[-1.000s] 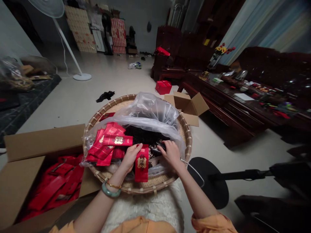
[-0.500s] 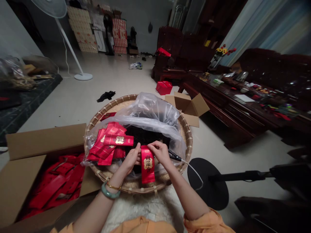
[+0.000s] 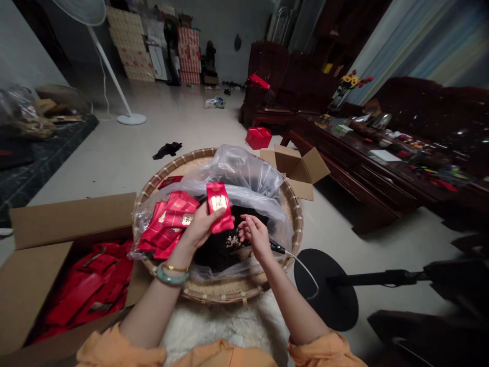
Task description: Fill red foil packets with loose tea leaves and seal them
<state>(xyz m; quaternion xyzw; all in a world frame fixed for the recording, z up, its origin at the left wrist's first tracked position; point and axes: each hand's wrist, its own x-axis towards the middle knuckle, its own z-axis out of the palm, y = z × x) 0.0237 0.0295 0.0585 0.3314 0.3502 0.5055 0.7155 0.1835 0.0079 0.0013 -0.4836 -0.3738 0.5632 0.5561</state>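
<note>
Presently, the left hand [image 3: 201,224] grips a single red packet [image 3: 219,206] by its left side, the thumb lying across the front face and the other fingers mostly hidden behind it. The hand is closed firmly enough to carry the packet clear of the material below. The packet leans slightly, its upper end tipped to the left, with a gold label and dark lettering facing the wearer. A green bangle [image 3: 171,277] and a gold-coloured band [image 3: 177,268] encircle the left wrist.

The right hand [image 3: 255,235] is half open: the fingers are loosely curled and partly parted, their tips pointing toward the packet. These tips are just beside the packet's right edge, with a narrow gap between. A black tool [image 3: 277,247] with a white cord [image 3: 305,267] lies beside the right wrist, partly covered by it; whether the two touch cannot be told.

The held packet is positioned above a clear plastic bag [image 3: 248,173], which is spread open inside a round woven tray [image 3: 244,295]. Dark loose material [image 3: 217,251] with some paler pieces fills the middle of the bag. A pile of red packets [image 3: 166,221] rests at the left of the tray, near the left hand. An open carton [image 3: 72,219], located left of the tray, contains further red packaging [image 3: 82,295].
</note>
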